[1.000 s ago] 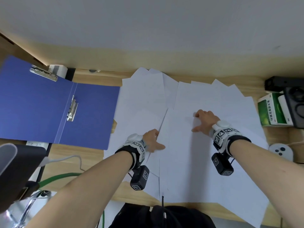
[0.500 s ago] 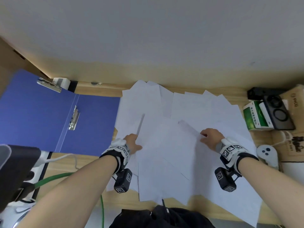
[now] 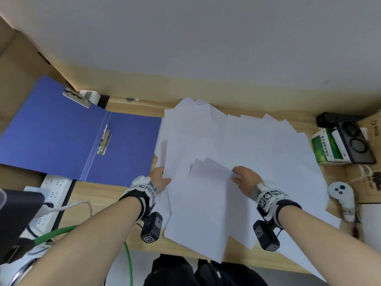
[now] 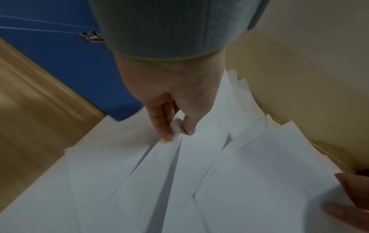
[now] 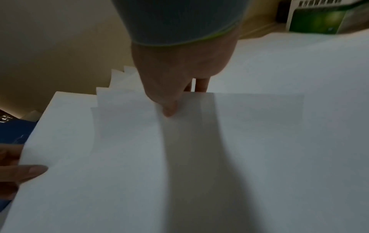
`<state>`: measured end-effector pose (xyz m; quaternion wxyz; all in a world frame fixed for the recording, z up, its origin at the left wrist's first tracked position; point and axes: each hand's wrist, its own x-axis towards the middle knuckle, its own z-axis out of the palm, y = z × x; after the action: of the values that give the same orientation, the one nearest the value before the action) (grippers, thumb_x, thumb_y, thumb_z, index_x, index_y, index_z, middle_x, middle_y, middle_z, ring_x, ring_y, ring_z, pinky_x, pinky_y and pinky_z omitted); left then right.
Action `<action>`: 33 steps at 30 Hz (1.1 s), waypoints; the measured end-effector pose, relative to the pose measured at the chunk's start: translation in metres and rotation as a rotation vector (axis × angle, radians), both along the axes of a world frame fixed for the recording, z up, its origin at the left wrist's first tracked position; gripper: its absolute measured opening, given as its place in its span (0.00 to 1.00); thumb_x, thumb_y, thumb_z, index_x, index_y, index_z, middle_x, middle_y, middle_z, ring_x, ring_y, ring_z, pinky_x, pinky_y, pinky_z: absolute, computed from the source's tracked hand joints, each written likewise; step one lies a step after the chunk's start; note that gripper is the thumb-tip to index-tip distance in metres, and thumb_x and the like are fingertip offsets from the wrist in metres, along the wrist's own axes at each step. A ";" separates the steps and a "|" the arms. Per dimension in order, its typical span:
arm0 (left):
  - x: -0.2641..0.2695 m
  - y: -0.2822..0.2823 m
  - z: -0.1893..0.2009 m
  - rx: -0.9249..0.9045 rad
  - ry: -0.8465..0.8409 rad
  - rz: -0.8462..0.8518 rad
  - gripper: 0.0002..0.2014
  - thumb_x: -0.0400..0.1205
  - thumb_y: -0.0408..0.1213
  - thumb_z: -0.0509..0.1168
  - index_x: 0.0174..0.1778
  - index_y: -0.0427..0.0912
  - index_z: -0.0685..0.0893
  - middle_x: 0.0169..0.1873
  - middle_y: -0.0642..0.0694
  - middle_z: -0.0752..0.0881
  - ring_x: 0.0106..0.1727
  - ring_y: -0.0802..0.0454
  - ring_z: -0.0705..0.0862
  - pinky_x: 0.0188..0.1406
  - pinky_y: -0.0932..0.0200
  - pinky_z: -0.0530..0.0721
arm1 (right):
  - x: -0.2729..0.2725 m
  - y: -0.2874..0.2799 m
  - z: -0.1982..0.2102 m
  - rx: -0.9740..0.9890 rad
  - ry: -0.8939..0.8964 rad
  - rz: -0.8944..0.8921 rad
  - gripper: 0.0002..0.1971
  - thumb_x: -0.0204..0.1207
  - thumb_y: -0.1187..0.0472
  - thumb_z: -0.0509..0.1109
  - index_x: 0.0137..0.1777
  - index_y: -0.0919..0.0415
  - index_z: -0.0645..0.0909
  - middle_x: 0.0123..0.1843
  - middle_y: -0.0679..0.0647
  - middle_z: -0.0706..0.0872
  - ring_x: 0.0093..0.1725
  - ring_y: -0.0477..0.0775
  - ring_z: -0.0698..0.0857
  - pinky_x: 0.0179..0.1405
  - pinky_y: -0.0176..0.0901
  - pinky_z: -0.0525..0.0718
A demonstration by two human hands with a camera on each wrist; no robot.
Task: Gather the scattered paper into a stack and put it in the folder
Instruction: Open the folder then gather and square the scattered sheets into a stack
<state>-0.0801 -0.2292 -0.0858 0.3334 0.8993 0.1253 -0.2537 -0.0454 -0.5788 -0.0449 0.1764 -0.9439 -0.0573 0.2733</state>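
Both hands, left hand and right hand, pinch the loose paper; uneven sheets could slide off the worktop.

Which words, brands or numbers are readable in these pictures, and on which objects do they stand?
"ORICO", partly cut, as far as I can read it: cardboard box, far right edge.
Green and white box: a vertical line of print, too small to read.
Cardboard under the white controller: dark print, blurred.
Wrist bands: square coded markers only, no words.
Paper sheets: blank.

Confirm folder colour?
Blue: the open folder lies left of the white sheets, with a silver clip at its spine. Head view shows it best.
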 end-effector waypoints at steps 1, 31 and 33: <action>0.000 -0.003 0.004 -0.022 0.001 0.021 0.09 0.78 0.37 0.69 0.52 0.42 0.85 0.80 0.45 0.67 0.62 0.40 0.84 0.53 0.48 0.86 | -0.002 0.007 -0.002 -0.002 0.011 0.025 0.12 0.82 0.58 0.64 0.63 0.55 0.80 0.60 0.52 0.85 0.59 0.62 0.84 0.52 0.45 0.77; -0.024 0.001 0.008 -0.193 0.267 0.214 0.09 0.70 0.44 0.77 0.38 0.47 0.85 0.39 0.48 0.90 0.46 0.44 0.89 0.53 0.48 0.88 | -0.025 0.021 -0.023 0.506 0.131 -0.828 0.18 0.66 0.59 0.81 0.52 0.69 0.84 0.45 0.57 0.87 0.43 0.58 0.84 0.46 0.51 0.85; -0.028 -0.007 0.005 -0.253 0.224 0.309 0.09 0.73 0.49 0.74 0.40 0.49 0.85 0.39 0.51 0.89 0.45 0.47 0.88 0.50 0.54 0.86 | -0.036 0.023 -0.028 0.467 0.182 -0.764 0.13 0.68 0.66 0.80 0.50 0.71 0.85 0.44 0.59 0.88 0.42 0.59 0.86 0.46 0.54 0.87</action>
<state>-0.1078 -0.2364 -0.0811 0.4623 0.7866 0.2652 -0.3117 -0.0810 -0.5555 -0.0727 0.4767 -0.8046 0.2506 0.2501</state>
